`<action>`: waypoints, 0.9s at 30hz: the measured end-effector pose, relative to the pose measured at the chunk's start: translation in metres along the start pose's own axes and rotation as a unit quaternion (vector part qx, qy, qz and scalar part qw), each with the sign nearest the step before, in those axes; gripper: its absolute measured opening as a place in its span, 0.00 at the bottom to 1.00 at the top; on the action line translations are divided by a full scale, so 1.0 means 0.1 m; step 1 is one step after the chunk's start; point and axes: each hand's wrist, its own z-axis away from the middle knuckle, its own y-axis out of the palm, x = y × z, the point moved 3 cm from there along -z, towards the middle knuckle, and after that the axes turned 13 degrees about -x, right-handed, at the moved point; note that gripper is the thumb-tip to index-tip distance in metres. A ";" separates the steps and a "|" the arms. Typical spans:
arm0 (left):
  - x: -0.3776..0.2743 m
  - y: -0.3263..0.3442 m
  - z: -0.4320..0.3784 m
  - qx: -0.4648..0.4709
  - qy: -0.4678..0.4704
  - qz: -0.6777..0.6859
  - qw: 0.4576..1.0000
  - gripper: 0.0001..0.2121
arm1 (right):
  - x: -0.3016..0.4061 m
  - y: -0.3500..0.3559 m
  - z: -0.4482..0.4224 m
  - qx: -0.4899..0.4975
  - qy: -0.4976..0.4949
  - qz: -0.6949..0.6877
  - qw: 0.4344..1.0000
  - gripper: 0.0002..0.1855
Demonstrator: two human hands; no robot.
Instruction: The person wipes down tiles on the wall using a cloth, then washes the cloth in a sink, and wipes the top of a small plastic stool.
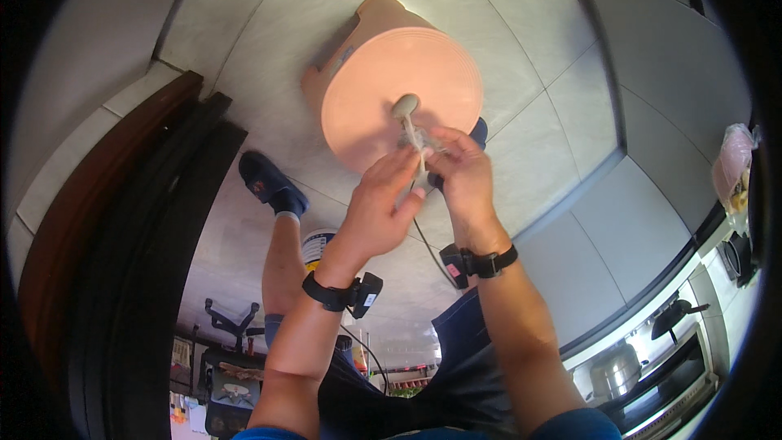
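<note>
A round pink plastic stool (379, 73) stands on the tiled floor before me. Over its top, a pale spoon-like piece (405, 105) sticks up from my fingers, its rounded end away from me. Clear crumpled plastic film (421, 137) surrounds its thin stem. My left hand (386, 205) has its fingertips at the stem from the left side, thumb apart. My right hand (464, 171) pinches the film and stem from the right. Both wrists wear black straps with small boxes. The fingertips are partly blurred.
My slippered foot (272, 183) rests left of the stool. A labelled bucket (317, 244) stands between my legs. Dark and reddish-brown panels rise at the left, grey cabinet fronts (605, 250) at the right. A metal pot (616, 373) sits on the counter; a thin cable hangs below my hands.
</note>
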 end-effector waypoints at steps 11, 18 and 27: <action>0.88 -0.24 0.23 -0.156 -0.440 0.218 0.857 0.34 | 0.25 0.79 -1.05 -0.214 -0.565 0.272 0.749 0.15; 0.90 -0.16 0.23 -0.135 -0.463 0.323 0.814 0.37 | -0.38 1.30 -0.37 0.088 -0.500 0.309 0.804 0.13; 0.91 -0.19 0.22 -0.186 -0.477 0.327 0.794 0.34 | -0.15 1.32 -0.61 0.189 -0.627 0.387 0.649 0.13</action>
